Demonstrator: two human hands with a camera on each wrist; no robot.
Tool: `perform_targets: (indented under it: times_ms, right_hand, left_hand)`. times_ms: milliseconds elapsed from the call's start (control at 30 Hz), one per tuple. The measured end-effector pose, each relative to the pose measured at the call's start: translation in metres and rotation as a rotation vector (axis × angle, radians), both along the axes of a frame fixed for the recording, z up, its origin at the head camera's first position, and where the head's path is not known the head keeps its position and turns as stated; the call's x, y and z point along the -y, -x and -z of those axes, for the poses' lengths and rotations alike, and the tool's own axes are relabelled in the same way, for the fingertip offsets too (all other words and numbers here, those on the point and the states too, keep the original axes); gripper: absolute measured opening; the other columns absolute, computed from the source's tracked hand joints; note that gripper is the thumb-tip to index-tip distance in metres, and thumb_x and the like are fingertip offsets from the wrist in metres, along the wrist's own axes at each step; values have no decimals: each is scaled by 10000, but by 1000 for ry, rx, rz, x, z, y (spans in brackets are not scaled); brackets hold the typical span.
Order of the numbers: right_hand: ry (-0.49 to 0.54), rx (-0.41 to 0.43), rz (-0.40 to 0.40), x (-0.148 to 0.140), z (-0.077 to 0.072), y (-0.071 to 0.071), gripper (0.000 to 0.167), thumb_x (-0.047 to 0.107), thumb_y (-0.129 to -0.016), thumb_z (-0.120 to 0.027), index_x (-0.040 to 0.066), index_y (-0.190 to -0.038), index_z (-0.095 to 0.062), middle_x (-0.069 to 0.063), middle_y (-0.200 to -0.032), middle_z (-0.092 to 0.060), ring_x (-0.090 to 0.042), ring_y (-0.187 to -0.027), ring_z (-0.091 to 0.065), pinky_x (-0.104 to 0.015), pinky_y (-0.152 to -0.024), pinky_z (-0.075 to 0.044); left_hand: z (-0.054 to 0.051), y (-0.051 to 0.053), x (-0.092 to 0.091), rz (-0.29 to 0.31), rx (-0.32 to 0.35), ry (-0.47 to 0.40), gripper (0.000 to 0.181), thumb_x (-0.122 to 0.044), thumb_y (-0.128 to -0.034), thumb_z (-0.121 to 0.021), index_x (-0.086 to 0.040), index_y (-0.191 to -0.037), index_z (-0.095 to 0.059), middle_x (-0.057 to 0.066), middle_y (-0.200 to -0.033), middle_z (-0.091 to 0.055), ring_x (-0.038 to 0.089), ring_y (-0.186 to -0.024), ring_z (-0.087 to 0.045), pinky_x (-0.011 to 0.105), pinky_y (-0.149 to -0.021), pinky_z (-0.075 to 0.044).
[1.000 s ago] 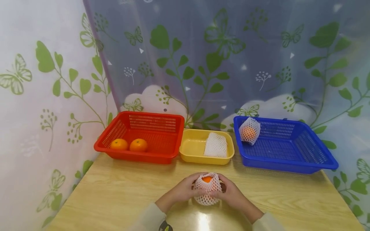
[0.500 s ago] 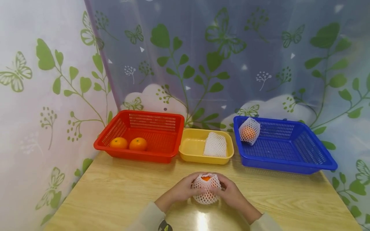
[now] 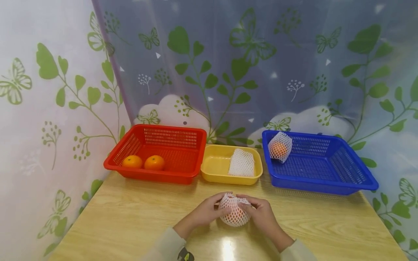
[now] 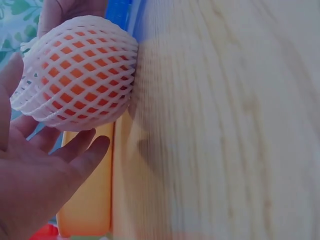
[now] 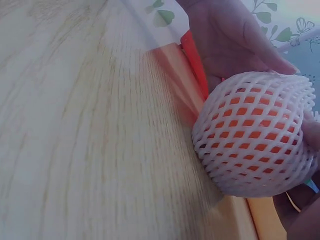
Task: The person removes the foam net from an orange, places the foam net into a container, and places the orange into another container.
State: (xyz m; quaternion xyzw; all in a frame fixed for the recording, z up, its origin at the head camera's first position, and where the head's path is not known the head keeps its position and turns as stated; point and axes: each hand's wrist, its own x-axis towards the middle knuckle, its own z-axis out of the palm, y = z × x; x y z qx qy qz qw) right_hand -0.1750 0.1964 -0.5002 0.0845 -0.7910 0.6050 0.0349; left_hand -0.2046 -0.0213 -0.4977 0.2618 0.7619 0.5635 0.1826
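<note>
An orange (image 3: 236,214) in a white foam net sleeve is held between both hands, just above the table in front of the baskets. The left hand (image 3: 206,211) grips it from the left, thumb on the near side; in the left wrist view its fingers (image 4: 82,155) reach round beneath the netted fruit (image 4: 85,75). From the right, the right hand (image 3: 263,214) holds the net near its top rim, thumb on the near side. In the right wrist view the net (image 5: 252,132) covers the fruit, and the right hand (image 5: 302,215) is partly cut off.
Behind the hands stand a red basket (image 3: 156,177) with two bare oranges (image 3: 154,162), a yellow tray (image 3: 212,177) with white foam nets (image 3: 242,163), and a blue basket (image 3: 323,186) with one netted orange (image 3: 280,148). A patterned curtain (image 3: 202,83) hangs behind the wooden table (image 3: 130,217).
The net's top rim has been drawn inward over the fruit, so the bare orange patch seen earlier is now nearly covered. The hands have risen slightly; the baskets stay put.
</note>
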Motion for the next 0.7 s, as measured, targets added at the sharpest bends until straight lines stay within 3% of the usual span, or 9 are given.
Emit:
perform_targets:
  times_ms: [400,600,700]
  right_hand:
    - [83,-4,-24,3,-3,-1,277,100,-893,-696,-52,-1125,-692,-199,-1106,-687,-73,-900,-665,-233,-750,-554]
    - [75,15,-7,4,-6,-3,299,86,-884,-705,-50,-1148,-678,-187,-1086,-695,-79,-851,-658,-236,-718,-557]
    - [55,45,-12,4,-5,-3,340,115,-899,-696,-29,-1204,-653,-174,-1108,-685,-89,-883,-646,-232,-736,-551]
  left_hand:
    - [-3,-2,-5,-74,-27,-33,530,-294,-964,-616,-78,-1426,-475,94,-1416,-513,264,-1268,-512,386,-1002,-463]
    - [0,-2,-8,-138,-61,-18,432,-279,-939,-654,-99,-1326,-586,55,-1330,-593,213,-1175,-580,324,-933,-510]
    - [1,-3,-9,-165,-110,-12,378,-272,-929,-665,-113,-1271,-632,32,-1299,-620,198,-1157,-592,318,-933,-508]
